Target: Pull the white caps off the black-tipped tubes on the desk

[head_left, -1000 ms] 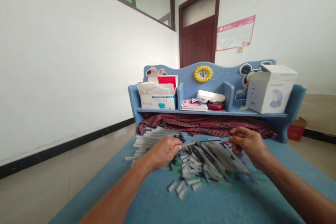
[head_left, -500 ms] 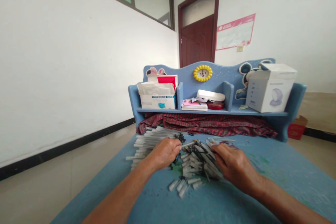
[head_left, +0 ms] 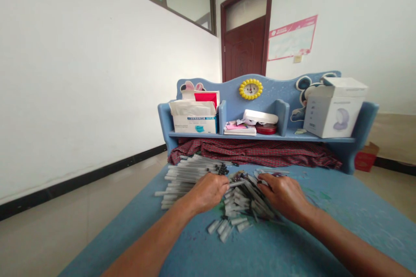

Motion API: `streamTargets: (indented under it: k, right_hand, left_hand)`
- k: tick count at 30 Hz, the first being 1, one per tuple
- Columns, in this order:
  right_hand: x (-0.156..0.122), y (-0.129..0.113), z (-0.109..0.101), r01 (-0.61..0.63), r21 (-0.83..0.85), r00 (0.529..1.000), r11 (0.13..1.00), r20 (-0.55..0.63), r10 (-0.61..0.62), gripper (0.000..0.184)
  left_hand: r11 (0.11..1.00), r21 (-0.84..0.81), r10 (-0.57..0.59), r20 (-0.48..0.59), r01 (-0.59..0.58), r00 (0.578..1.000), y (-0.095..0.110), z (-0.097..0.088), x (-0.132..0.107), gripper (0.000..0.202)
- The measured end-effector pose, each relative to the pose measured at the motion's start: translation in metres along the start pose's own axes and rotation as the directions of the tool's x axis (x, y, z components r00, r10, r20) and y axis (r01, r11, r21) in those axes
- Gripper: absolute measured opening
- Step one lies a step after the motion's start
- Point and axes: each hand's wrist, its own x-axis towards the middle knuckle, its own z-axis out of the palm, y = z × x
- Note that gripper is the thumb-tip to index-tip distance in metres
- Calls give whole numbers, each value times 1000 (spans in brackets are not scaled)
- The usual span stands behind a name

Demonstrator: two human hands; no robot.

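Note:
My left hand (head_left: 211,191) is closed, and a thin translucent pen (head_left: 237,184) sticks out of its fingers to the right. Under and behind that hand lies a stack of translucent pens (head_left: 182,177), with black ends (head_left: 222,169) toward the middle. My right hand (head_left: 284,192) is at the right side of a heap of dark and clear pen parts (head_left: 256,197). Its fingers are bent together at the heap, and what they grip is hidden. Short clear pen caps (head_left: 224,227) lie loose in front of the heap.
The blue desk (head_left: 201,255) has a raised shelf (head_left: 312,138) at its back. A mask box (head_left: 195,123), a flower clock (head_left: 250,89) and a white carton (head_left: 336,110) are on it. Checked cloth (head_left: 253,154) lies beneath the shelf.
My left hand has shifted slightly right and nearer to me, with the pen pointing over the heap. My right hand has moved slightly left and back along the heap.

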Motion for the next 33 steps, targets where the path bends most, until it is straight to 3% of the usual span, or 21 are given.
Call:
streamTargets:
  k: [8,12,18,27,33]
  right_hand:
    - [-3,5,-8,34,228,997,973,-68,-19,31]
    - [-8,0,-17,138,339,989,931,-3,-146,29]
    - [-13,-10,-26,293,369,934,882,85,-346,24]
    - [-2,14,-49,201,480,957,854,90,-276,19]
    - [-3,6,-58,245,382,929,891,172,-329,17]
  left_hand:
    - [996,-23,90,-14,-90,996,9,3,-2,28]
    - [982,-51,181,-14,-181,983,19,4,-4,26]
    - [956,-96,276,-23,-277,961,35,1,-9,24]
    - [962,-220,148,-67,-159,987,19,-16,-10,20]
    - [964,-153,212,-63,-219,975,30,-14,-12,28]
